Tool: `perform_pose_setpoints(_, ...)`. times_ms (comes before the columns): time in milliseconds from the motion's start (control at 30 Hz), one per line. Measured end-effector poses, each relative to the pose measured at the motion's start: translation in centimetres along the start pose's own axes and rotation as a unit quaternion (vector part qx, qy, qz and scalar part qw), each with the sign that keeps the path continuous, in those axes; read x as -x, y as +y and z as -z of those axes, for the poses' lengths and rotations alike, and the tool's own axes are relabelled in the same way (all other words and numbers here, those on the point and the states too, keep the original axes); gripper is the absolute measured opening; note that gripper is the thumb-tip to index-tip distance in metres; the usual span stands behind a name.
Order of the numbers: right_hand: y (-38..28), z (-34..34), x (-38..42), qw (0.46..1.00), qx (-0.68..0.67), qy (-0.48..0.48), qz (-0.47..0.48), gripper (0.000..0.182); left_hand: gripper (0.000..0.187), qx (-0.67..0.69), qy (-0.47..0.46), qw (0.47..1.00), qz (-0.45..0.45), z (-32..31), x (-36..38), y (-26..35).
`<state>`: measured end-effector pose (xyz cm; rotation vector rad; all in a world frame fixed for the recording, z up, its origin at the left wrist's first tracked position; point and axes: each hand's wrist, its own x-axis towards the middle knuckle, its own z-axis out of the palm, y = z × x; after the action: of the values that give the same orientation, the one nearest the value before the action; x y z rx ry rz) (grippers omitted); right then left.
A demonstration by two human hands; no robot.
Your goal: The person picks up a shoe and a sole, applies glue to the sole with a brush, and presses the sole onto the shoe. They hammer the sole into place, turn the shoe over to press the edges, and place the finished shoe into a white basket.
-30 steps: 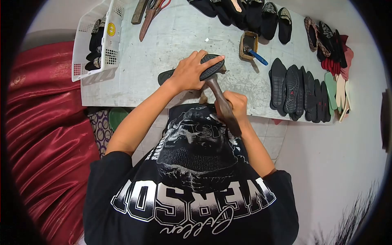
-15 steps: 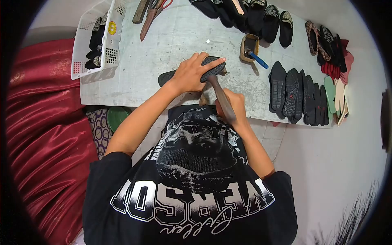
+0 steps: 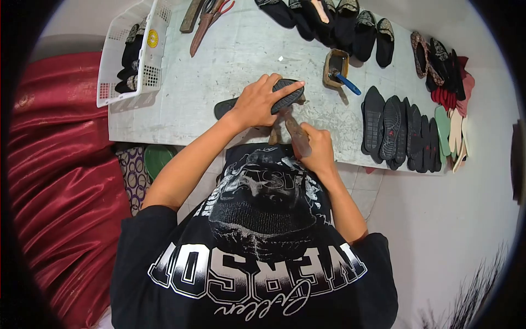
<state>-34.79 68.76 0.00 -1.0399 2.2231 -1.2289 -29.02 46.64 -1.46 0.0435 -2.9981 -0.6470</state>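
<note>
My left hand [image 3: 257, 104] is wrapped over a black shoe [image 3: 287, 98] with its ridged sole facing up, the index finger stretched along the sole. The shoe's other end [image 3: 224, 107] sticks out left of the hand. My right hand [image 3: 319, 148] is closed on a hammer [image 3: 297, 136], whose upper end is beside the sole's lower edge. Beneath the shoe a brownish support [image 3: 273, 136] partly shows at the table's near edge; the rest of it is hidden.
A white basket [image 3: 149, 86] with shoes stands at left, scissors [image 3: 204, 27] at the back. A glue container [image 3: 329, 67] holds a blue-handled brush [image 3: 347, 84]. Black soles [image 3: 373, 123] lie at right, dark shoes [image 3: 365, 35] behind. A red cloth [image 3: 60, 164] hangs left.
The hammer has tilted and its upper end has dropped from over the sole to its lower edge. My left hand and the shoe have shifted very slightly.
</note>
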Motion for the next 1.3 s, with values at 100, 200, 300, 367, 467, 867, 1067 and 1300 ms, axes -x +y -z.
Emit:
perform_pose_setpoints(100, -3.1, 1.3, 0.4, 0.997, -0.065, 0.037, 0.036, 0.016, 0.104, -0.017, 0.008, 1.0, -0.003, 0.1, 0.4, 0.3)
perform_pose_setpoints(200, -1.8, 0.3, 0.3, 0.977, -0.083, 0.121, 0.154, 0.015, 0.107, -0.01, 0.023, 1.0, -0.006, -0.1, 0.2, 0.2)
perform_pose_setpoints(300, 0.2, -0.8, -0.5, 0.994, -0.063, -0.044, -0.077, 0.022, 0.106, -0.018, 0.014, 1.0, -0.004, -0.2, 0.0, 0.1)
perform_pose_setpoints(367, -0.5, -0.5, 0.2, 0.998, -0.03, -0.035, -0.049, 0.023, 0.105, -0.007, 0.016, 1.0, -0.001, 0.0, -0.3, -0.1)
perform_pose_setpoints(467, -1.6, -0.1, 1.2, 0.999, -0.012, -0.028, -0.02, 0.022, 0.101, 0.013, 0.023, 1.0, -0.009, 0.2, 0.2, 0.1)
perform_pose_setpoints(867, -2.3, 0.7, 0.2, 0.999, -0.044, 0.022, 0.021, 0.017, 0.097, -0.002, 0.014, 1.0, 0.002, 0.4, -0.1, 0.3)
perform_pose_setpoints(1067, 0.9, 0.1, -0.4, 0.996, -0.046, -0.056, -0.041, 0.019, 0.1, 0.002, 0.019, 1.0, -0.001, 0.1, -0.1, 0.6)
perform_pose_setpoints(1300, -0.1, -0.2, 0.4, 0.994, -0.097, 0.037, 0.014, 0.024, 0.097, 0.003, 0.018, 1.0, 0.005, 0.2, 0.1, 0.7)
